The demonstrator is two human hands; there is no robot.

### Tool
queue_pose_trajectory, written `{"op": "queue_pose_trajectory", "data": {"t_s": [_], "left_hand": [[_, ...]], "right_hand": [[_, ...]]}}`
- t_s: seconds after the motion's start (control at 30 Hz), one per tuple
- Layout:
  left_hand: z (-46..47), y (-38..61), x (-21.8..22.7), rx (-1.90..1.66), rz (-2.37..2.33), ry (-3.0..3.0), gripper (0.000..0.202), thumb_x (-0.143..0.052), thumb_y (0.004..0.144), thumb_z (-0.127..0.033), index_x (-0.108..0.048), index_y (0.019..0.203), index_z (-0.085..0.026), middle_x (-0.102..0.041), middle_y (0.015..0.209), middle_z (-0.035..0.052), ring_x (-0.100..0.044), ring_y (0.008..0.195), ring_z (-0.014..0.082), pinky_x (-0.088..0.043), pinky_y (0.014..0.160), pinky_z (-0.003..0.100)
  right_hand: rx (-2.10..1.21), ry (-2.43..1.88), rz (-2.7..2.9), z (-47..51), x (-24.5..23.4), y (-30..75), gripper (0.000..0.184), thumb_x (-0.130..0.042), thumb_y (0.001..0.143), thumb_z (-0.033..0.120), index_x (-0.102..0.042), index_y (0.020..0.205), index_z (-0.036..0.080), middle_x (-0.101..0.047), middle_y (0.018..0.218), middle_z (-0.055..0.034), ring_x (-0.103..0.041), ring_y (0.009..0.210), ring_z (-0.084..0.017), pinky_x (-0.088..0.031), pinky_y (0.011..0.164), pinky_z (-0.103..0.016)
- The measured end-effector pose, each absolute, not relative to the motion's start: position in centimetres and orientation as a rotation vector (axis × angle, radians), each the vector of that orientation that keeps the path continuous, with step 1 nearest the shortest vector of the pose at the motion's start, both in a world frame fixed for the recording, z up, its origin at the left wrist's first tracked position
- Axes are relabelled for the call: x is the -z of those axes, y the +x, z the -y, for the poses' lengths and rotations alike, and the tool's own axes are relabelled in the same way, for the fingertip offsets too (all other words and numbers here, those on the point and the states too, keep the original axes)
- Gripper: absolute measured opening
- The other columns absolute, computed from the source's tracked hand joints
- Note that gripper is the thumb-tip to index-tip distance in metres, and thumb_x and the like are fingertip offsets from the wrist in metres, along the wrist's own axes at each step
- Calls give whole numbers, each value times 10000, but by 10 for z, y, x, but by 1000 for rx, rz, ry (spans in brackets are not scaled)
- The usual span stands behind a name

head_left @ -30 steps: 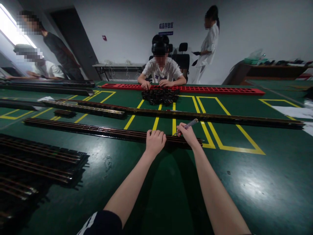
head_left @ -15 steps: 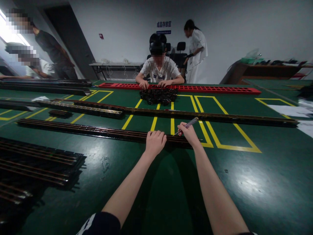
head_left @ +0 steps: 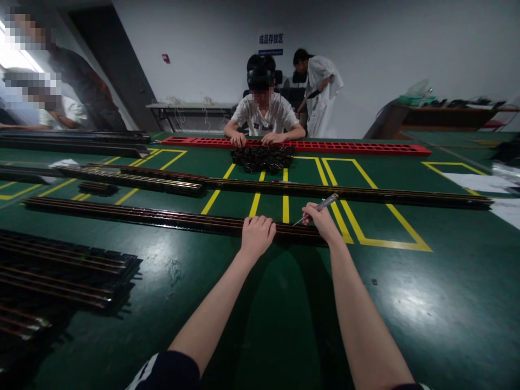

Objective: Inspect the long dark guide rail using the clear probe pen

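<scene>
A long dark strip with thin copper-coloured rods along it (head_left: 162, 218) lies across the table in front of me. My left hand (head_left: 259, 235) rests over this strip, fingers bent together across its top and gripping it. To the right, my right hand (head_left: 319, 219) is closed round a screwdriver (head_left: 329, 201) with a clear, greyish handle. Its thin metal shaft slants down left, and the tip is at the strip's rods, just right of my left hand. Whether the tip touches a rod is too small to tell.
More dark strips are stacked at the near left (head_left: 60, 271). Another long strip (head_left: 349, 193) lies farther back. Across the green table, a person in a headset works at a pile of black parts (head_left: 262, 158) before a red slotted frame (head_left: 365, 147). Paper sheets (head_left: 479, 182) lie right.
My right hand and the screwdriver have shifted slightly right along the strip. My left hand stays in place. The standing person at the back has bent lower and moved left.
</scene>
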State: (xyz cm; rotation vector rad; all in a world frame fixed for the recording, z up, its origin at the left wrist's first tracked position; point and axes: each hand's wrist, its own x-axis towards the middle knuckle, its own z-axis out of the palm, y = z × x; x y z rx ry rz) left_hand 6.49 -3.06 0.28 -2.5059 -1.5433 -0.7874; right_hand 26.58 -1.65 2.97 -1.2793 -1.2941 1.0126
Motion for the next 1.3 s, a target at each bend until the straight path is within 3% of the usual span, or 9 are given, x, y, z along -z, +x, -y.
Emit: {"op": "queue_pose_trajectory", "data": {"t_s": [0.23, 0.57, 0.87, 1.3], "left_hand": [[32, 65, -5, 774, 1532, -2494, 360, -325, 953, -308, -666, 976, -193, -705, 979, 58, -618, 900, 195, -388, 877, 390], [29, 65, -4, 791, 1552, -2440, 348, -344, 941, -309, -669, 892, -193, -698, 907, 63, -614, 860, 199, -386, 852, 384], [25, 64, -5, 888, 1663, -2425, 341, -354, 926, -270, -674, 830, -202, -716, 876, 55, -634, 828, 190, -399, 887, 394], [17, 40, -5, 940, 1825, -2242, 331, -378, 889, -231, -675, 747, -191, -725, 826, 56, -635, 777, 194, -338, 959, 439]], "right_hand": [[-1012, -1271, 1211, 8, -21, 272, 330, -642, 663, 421, -482, 482, 196, -450, 425, 47, -442, 412, -90, -424, 458, -246], [-1001, -1244, 1228, 10, -22, 268, 294, -621, 678, 375, -473, 497, 197, -437, 435, 54, -435, 415, -81, -413, 455, -234], [-1020, -1247, 1246, 12, -23, 265, 350, -660, 675, 459, -479, 526, 200, -453, 471, 52, -460, 443, -89, -438, 495, -250], [-981, -1280, 1363, 16, -32, 232, 291, -587, 767, 400, -482, 577, 205, -499, 490, 47, -508, 500, -113, -431, 580, -270]]}}
